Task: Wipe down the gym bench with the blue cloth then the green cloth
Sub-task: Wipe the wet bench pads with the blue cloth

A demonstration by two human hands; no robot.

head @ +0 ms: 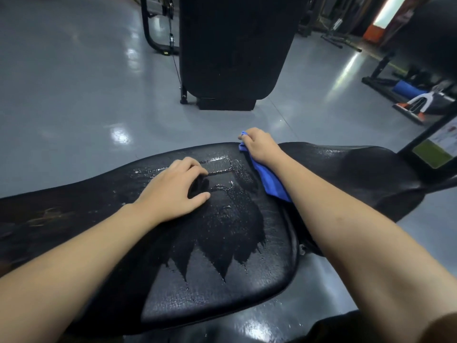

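Note:
The black padded gym bench stretches across the lower view, its middle streaked wet and shiny. My right hand is at the bench's far edge, shut on the blue cloth, which trails back under my wrist across the pad. My left hand lies palm down on the wet patch left of the cloth, fingers slightly curled, holding nothing I can make out. No green cloth is clearly in view.
Another black upright pad on a base stands straight ahead on the glossy grey floor. Machine frames sit at the back left. At the right are a rack with a blue roller and a green patch.

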